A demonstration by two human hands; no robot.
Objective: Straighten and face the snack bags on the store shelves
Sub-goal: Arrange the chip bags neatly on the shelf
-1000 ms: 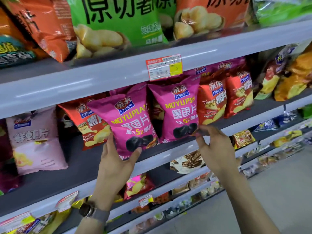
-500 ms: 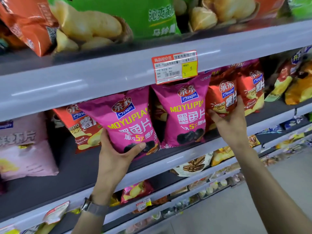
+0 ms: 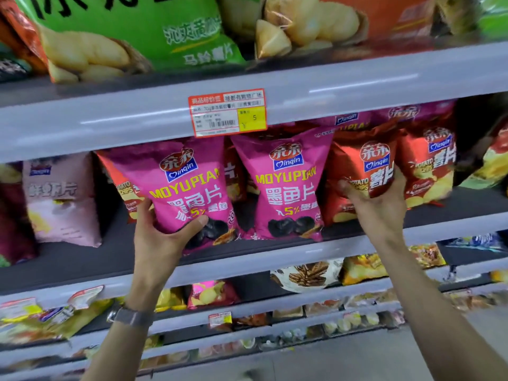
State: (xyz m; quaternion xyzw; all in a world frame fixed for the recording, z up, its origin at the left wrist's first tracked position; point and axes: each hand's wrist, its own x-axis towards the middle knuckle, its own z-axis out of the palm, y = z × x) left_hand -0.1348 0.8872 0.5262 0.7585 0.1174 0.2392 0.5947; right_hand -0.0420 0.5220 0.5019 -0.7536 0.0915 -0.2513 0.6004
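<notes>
Farthest out from the left hand's fingers, on the same grey shelf (image 3: 82, 259), a pale pink bag (image 3: 60, 199) stands upright with its front outward; between it and the fingers is a strip of bare shelf. The left hand (image 3: 162, 237), a watch (image 3: 132, 317) on its wrist, grips the lower left corner of the first magenta bag (image 3: 184, 185); its thumb lies across the printed front, its fingers are curled round the bag's left edge and hidden behind it. That bag leans a little, top to the left, its base at the shelf's front edge; a red bag behind it (image 3: 129, 193) shows just above the knuckles. Above and to the right of the thumb a price tag (image 3: 227, 112) is fixed to the rail of the upper shelf, where a green bag (image 3: 132, 31) sits. Between the two hands the second magenta bag (image 3: 288, 185) stands upright, facing out, touched by neither. The right hand (image 3: 376, 207) clamps the lower part of a red potato chip bag (image 3: 362, 166); thumb on its left front, fingers wrapped over its right side, the foil creased under them. Just beyond those fingers another red bag (image 3: 428, 166) stands facing out; whether the two bags touch I cannot tell.
</notes>
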